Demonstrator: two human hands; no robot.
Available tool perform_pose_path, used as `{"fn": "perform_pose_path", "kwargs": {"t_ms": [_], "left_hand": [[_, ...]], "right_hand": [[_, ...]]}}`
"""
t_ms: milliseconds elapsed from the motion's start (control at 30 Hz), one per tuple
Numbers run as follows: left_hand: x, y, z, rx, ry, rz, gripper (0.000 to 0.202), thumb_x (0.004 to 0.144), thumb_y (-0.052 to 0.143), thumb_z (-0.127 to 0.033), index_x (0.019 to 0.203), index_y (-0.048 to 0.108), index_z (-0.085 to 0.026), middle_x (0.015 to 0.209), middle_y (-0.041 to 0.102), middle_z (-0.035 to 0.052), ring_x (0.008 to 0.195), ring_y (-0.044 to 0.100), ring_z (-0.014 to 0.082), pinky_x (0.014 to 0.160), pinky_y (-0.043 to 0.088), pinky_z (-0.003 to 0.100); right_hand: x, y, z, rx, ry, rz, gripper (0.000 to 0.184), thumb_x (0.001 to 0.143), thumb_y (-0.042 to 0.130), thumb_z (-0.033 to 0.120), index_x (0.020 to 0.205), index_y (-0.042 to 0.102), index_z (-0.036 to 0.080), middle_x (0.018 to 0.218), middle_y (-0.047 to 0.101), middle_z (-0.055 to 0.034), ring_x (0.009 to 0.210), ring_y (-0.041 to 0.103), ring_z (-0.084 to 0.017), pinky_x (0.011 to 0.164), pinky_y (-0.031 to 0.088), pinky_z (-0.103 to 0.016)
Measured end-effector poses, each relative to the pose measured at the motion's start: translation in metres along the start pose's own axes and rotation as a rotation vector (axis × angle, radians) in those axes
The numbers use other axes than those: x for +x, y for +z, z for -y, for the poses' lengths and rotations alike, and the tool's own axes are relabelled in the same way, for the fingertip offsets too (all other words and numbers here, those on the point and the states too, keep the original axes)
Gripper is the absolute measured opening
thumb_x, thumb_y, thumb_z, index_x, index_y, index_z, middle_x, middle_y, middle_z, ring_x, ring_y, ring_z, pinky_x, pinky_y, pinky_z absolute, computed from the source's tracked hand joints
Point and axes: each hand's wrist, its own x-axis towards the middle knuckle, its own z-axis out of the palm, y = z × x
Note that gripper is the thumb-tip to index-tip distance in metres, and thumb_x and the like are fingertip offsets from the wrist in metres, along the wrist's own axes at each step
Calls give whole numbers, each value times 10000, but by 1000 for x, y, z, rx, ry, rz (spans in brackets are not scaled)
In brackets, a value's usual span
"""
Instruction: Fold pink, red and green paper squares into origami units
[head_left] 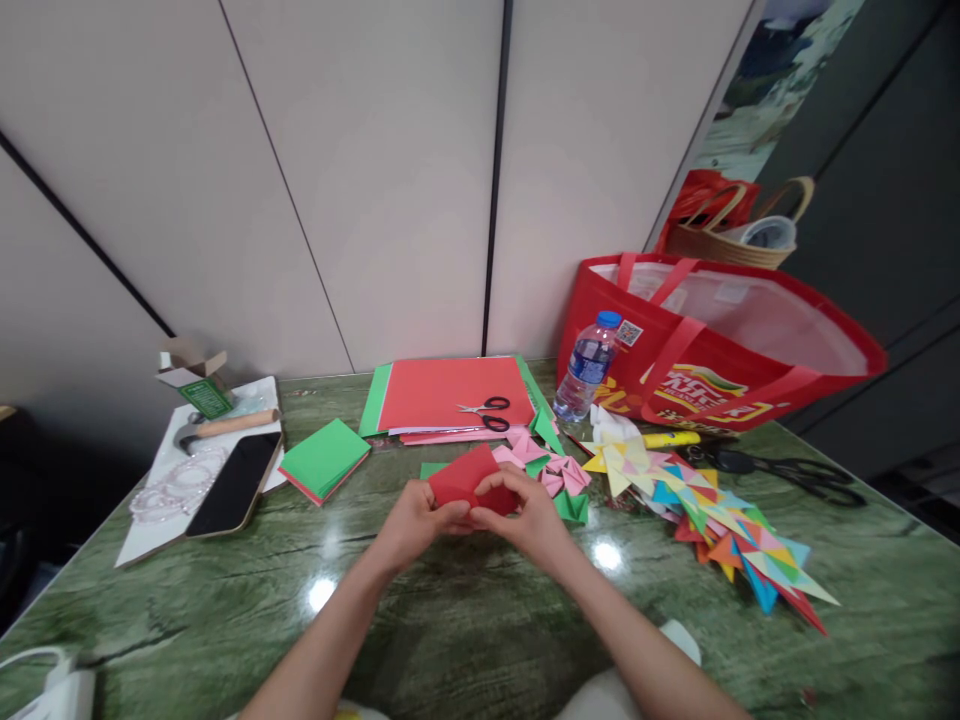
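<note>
A piece of red paper [466, 474] is held up between my two hands over the green table. My left hand [421, 520] pinches its lower left side, thumb in front. At the right side, my right hand [521, 508] grips the paper with thumb and fingers curled round it. Whether the paper has a fold cannot be made out well, as my fingers cover part of it. Pink folded paper pieces [564, 474] and green folded pieces [572, 508] lie just behind and right of my right hand.
Scissors [491, 408] rest on stacked red sheets [450, 388] at the back. Green squares [326, 458], a phone [234, 485] and a hammer [225, 426] lie left. Rightward are a water bottle [589, 370], a red bag [675, 350], colourful paper stars [720, 515] and a black cable [795, 470].
</note>
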Motion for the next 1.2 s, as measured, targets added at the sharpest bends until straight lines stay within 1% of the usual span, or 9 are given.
{"fn": "perform_pose_path", "kwargs": {"t_ms": [133, 200, 400, 600, 767, 933, 1000, 1067, 1200], "left_hand": [[2, 8, -2, -17, 53, -120, 220, 587, 697, -305, 576, 642, -92, 514, 609, -10, 507, 560, 128, 558, 484, 241], [3, 12, 0, -72, 62, -143, 217, 581, 701, -295, 556, 629, -92, 498, 598, -14, 484, 543, 117, 543, 478, 235], [6, 14, 9, -192, 47, -133, 238, 583, 709, -300, 671, 661, -85, 593, 653, 22, 555, 593, 150, 634, 498, 295], [4, 9, 5, -181, 33, -78, 255, 601, 703, -308, 720, 673, -84, 657, 690, 58, 619, 639, 197, 669, 510, 330], [1, 6, -1, -174, 11, -42, 290, 602, 706, -301, 784, 669, -78, 688, 701, 83, 633, 654, 216, 694, 513, 351], [0, 0, -6, -202, 4, 6, 398, 612, 705, -301, 936, 637, -80, 782, 701, 102, 691, 659, 236, 715, 510, 367], [0, -5, -8, -191, -10, 11, 429, 618, 700, -310, 972, 622, -82, 832, 695, 111, 711, 659, 240, 720, 509, 367], [-1, -10, -10, -142, -39, 5, 453, 608, 706, -316, 983, 614, -81, 818, 696, 110, 710, 658, 240, 717, 511, 367], [-4, -16, -11, 19, -155, 44, 362, 587, 711, -310, 855, 650, -75, 712, 700, 92, 666, 654, 222, 663, 523, 349]], "right_hand": [[-3, 4, 3, -67, -24, -112, 242, 587, 660, 191, 791, 530, 189, 853, 537, -25, 823, 509, -193, 714, 399, -290], [-3, 5, 4, -71, -18, -141, 275, 579, 654, 178, 808, 502, 192, 869, 528, -30, 846, 501, -200, 734, 397, -300], [-1, 4, 7, -100, 1, -163, 296, 583, 624, 169, 845, 489, 194, 844, 539, -26, 810, 512, -201, 731, 403, -308], [1, 0, -1, -6, 9, -100, 341, 586, 643, 202, 898, 507, 197, 889, 565, -22, 811, 534, -189, 716, 430, -295], [2, -4, -7, 139, 21, -49, 364, 605, 641, 195, 945, 511, 206, 942, 556, -34, 787, 546, -172, 624, 468, -256], [1, -8, -5, 421, 107, 99, 388, 659, 615, 187, 1005, 455, 256, 1012, 518, -19, 646, 564, -108, 540, 480, -222], [2, -9, -4, 523, 115, 150, 398, 686, 591, 181, 1037, 428, 275, 1041, 510, -14, 655, 583, -100, 581, 491, -232], [3, -10, -4, 548, 92, 173, 402, 703, 576, 182, 1063, 423, 275, 1100, 488, -29, 775, 596, -123, 668, 496, -255], [7, -11, -9, 497, 68, 104, 319, 747, 539, 212, 1054, 461, 255, 1108, 504, -55, 1003, 531, -166, 852, 438, -321]]}}
